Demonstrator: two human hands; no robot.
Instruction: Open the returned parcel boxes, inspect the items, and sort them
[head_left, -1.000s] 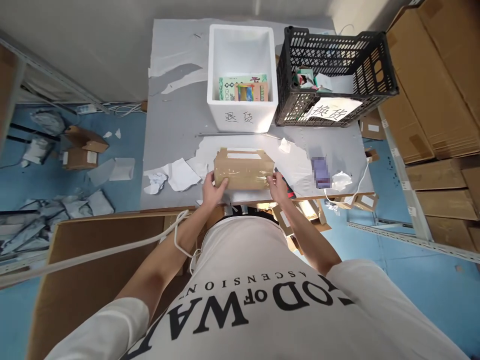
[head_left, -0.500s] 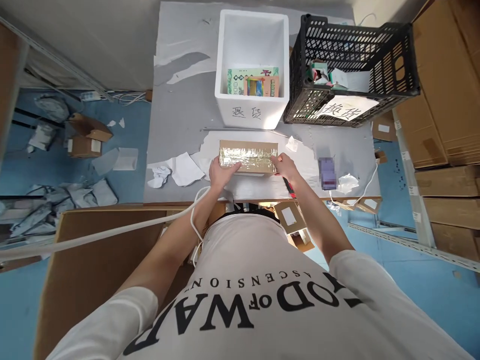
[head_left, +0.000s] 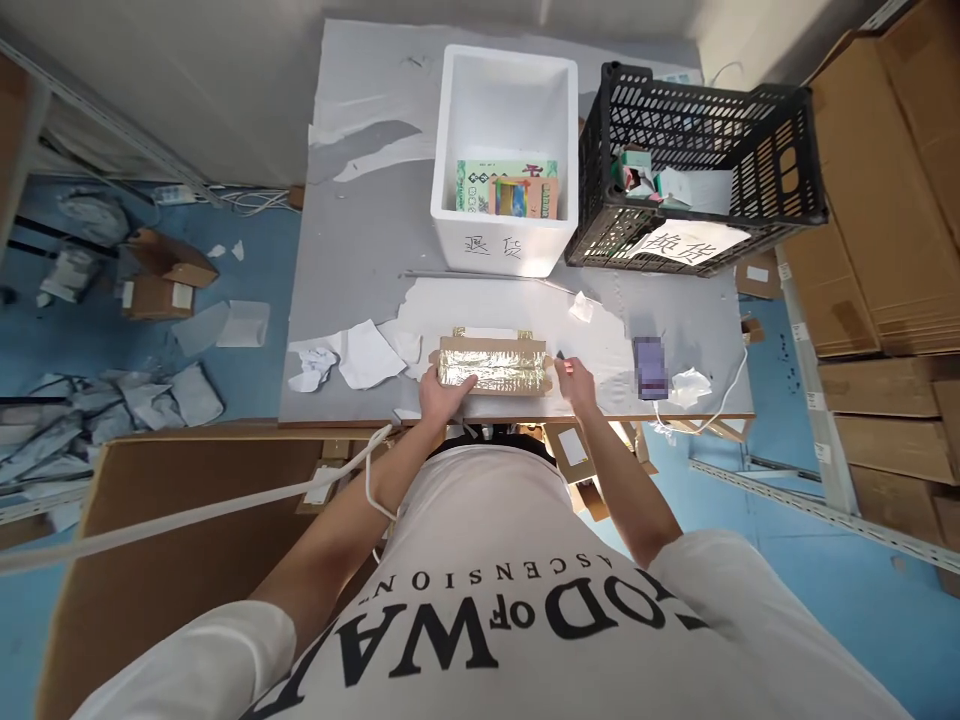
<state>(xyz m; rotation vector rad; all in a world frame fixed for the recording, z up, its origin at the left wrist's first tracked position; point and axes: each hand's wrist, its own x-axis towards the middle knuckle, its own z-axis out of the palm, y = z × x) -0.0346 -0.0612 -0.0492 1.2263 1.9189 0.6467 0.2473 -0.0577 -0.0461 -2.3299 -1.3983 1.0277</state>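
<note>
A cardboard box (head_left: 493,372) with shiny clear tape across its top lies on the table near its front edge. My left hand (head_left: 444,394) grips its left end, the thumb over the top edge. At the box's far side a white strip (head_left: 491,334) shows between two taped ends. My right hand (head_left: 576,384) is just off the box's right end, fingers curled around what looks like a box cutter (head_left: 560,356); only its dark tip shows. A piece of cardboard at that right end sticks out slightly.
Behind the box stand a white foam bin (head_left: 504,245) with booklets inside and a black plastic crate (head_left: 705,130) with small boxes. Crumpled paper (head_left: 367,354) lies at left, a phone (head_left: 650,368) with a cable at right. A white hose (head_left: 225,510) crosses by my left arm.
The box has come nearer to my body and turned so that the white strip shows. My right hand has left the box's right end, and the cutter's red handle is now hidden.
</note>
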